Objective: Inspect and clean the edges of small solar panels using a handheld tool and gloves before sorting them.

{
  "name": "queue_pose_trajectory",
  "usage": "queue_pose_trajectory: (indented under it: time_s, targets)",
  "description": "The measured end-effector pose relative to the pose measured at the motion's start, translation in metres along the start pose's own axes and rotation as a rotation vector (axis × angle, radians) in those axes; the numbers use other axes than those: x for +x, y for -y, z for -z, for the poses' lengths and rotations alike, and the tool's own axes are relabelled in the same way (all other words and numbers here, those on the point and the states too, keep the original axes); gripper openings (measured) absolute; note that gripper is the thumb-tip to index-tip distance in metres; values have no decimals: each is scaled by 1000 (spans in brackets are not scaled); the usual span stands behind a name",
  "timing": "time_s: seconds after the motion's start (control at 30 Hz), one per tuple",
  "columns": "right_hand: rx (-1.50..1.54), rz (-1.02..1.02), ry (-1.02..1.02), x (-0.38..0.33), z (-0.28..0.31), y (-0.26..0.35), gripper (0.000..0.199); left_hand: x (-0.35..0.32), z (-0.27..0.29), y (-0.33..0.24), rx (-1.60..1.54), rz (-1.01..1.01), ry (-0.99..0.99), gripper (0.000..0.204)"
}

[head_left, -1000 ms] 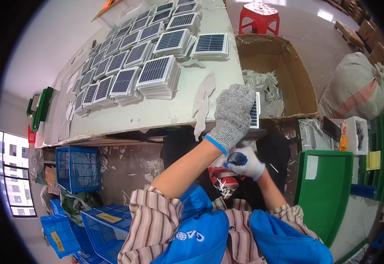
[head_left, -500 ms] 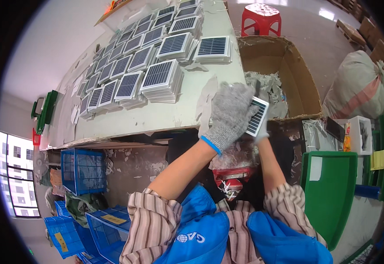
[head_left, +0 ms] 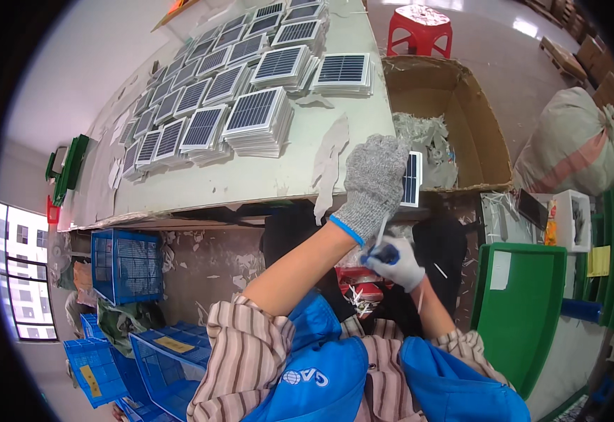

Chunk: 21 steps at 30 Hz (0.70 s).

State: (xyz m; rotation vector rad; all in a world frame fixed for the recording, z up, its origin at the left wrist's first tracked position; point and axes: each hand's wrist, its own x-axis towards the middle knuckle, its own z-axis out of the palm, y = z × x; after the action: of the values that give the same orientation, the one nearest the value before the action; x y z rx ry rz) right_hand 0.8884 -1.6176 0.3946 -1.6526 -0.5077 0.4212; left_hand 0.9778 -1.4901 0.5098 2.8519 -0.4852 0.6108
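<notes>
Overhead, left hand [head_left: 374, 184] grips one solar panel [head_left: 412, 178]

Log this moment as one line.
left hand: holds small solar panel | right hand: grips blue-handled tool | cardboard box behind

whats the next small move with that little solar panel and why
Probably bring the right hand with its small blue tool up to the panel's edge. The gloved left hand holds the small solar panel upright over the table edge, and the tool sits just below it, apart.
</notes>
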Motion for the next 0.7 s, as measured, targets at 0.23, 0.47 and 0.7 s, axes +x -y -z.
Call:
queue_pose_trajectory:
  time_s: [0.23, 0.47, 0.7]
  targets:
    - [-293, 247, -971, 80, -6, -40, 49, -3, -7, -3, 60, 36, -99, 24]
    - [1330, 66, -651, 143, 54, -76, 36, 13, -3, -11, -57, -26, -34, 24]
    - [-383, 583, -596, 64, 74, 44, 43, 5, 7, 5, -181, -17, -18, 32]
